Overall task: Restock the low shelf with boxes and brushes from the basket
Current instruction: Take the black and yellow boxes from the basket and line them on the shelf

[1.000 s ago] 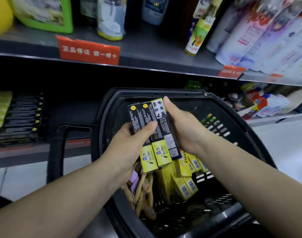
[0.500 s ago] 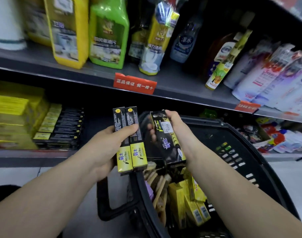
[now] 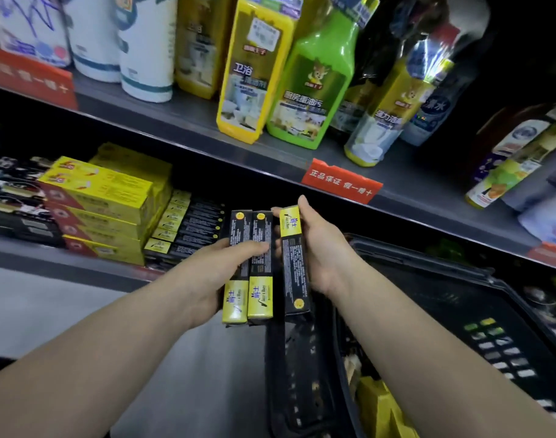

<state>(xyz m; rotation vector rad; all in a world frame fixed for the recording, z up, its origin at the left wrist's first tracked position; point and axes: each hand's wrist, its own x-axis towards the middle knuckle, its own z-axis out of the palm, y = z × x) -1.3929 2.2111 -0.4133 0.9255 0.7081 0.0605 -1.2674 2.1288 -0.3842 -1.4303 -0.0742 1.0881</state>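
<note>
Two boxes [image 3: 253, 273], black with yellow ends, stand side by side in the left hand [image 3: 213, 273], thumb clamped across their faces, while the right hand [image 3: 325, 254] grips a third box [image 3: 295, 267] of the same kind, turned the other way up so that its yellow end is on top. All three are held in the air between the basket [image 3: 428, 263] and the low shelf [image 3: 33, 257], and none touches the shelf yet. On that shelf a stack [image 3: 188, 229] of matching boxes lies flat beside a pile of yellow cartons [image 3: 102, 194], with dark open space to the stack's right where more could go. The job looks partly done at best: this handful is out of the basket but not yet shelved, and more yellow packs [image 3: 377, 403] lie in the basket's bottom; whether any brushes remain there cannot be told from this angle. The flipped box would probably need turning to match the stack before it goes in. Above, cleaning bottles [image 3: 311, 86] line the upper shelf behind a red tag [image 3: 341, 181].
</note>
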